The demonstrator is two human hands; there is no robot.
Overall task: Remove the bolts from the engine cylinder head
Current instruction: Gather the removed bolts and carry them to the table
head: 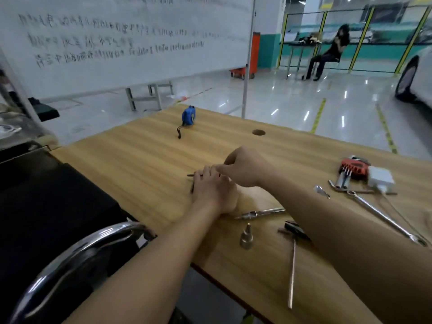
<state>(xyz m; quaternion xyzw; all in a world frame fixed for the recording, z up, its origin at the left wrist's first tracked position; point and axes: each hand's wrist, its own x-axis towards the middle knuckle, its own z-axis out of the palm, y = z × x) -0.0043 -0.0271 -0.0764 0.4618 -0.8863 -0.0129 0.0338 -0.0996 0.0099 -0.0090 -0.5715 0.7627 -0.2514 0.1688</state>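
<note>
No cylinder head is in view. On the wooden table (pixel 145 155) my left hand (pixel 211 190) lies flat, palm down, over thin dark bolts (pixel 193 175) whose ends stick out to the left of my fingers. My right hand (pixel 243 166) hovers just behind and above the left one, fingers curled and pinching a thin dark piece at the fingertips; the piece is mostly hidden.
A blue tape measure (pixel 188 116) stands at the far side, near a cable hole (pixel 258 132). Right of my arms lie a hex key set (pixel 354 168), a white charger (pixel 380 178), a long wrench (pixel 385 217), a metal nozzle (pixel 246 237), a screwdriver-like tool (pixel 260 213) and a thin rod (pixel 292 274). A chrome chair arm (pixel 77 251) is at lower left.
</note>
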